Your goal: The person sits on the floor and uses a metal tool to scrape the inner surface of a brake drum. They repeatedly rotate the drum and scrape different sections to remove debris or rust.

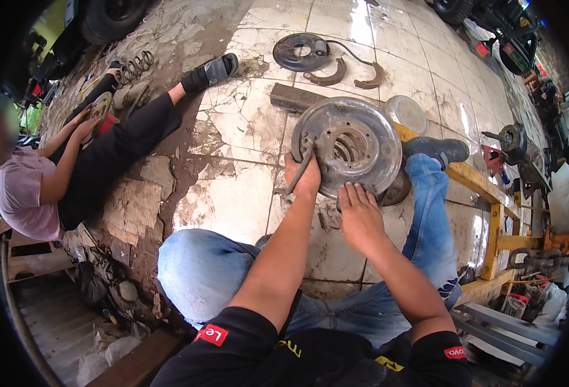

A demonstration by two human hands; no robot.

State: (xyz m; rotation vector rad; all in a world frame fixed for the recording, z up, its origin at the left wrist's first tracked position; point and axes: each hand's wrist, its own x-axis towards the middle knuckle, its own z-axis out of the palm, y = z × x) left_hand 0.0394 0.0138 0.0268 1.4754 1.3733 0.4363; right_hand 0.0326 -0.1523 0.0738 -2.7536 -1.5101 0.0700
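Observation:
A large round brake backing plate, dark and worn, with a central hole and small bolt holes, is in front of me. My left hand is closed at its left edge. A short dark hose runs down from that edge across my left fingers. On the near edge of the plate rests my right hand, its fingers stretched out flat and side by side. The right thumb is mostly hidden. Under the plate's right side, part of a rusty round piece shows.
Farther off lie another backing plate with a hose and two curved brake shoes. A metal bar and a round tin flank my plate. A yellow frame stands right. At left, a seated person handles a round part.

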